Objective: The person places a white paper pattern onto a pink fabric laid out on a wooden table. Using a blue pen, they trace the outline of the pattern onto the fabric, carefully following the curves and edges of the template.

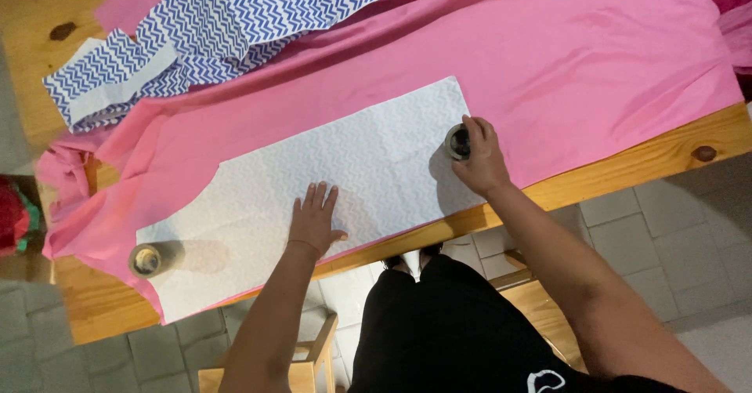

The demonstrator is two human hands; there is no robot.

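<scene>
Fingers (319,197) of the left hand (315,224) are spread flat on the white pattern piece (313,181) at frame centre, laid over pink cloth (595,56) on the bench (627,166), while a small round weight (458,142) at its right end is gripped by the right hand (479,160).

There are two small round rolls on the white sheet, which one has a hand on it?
The small round roll at the white patterned sheet's far-right end, under the right hand. The other roll stands untouched at the left end.
</scene>
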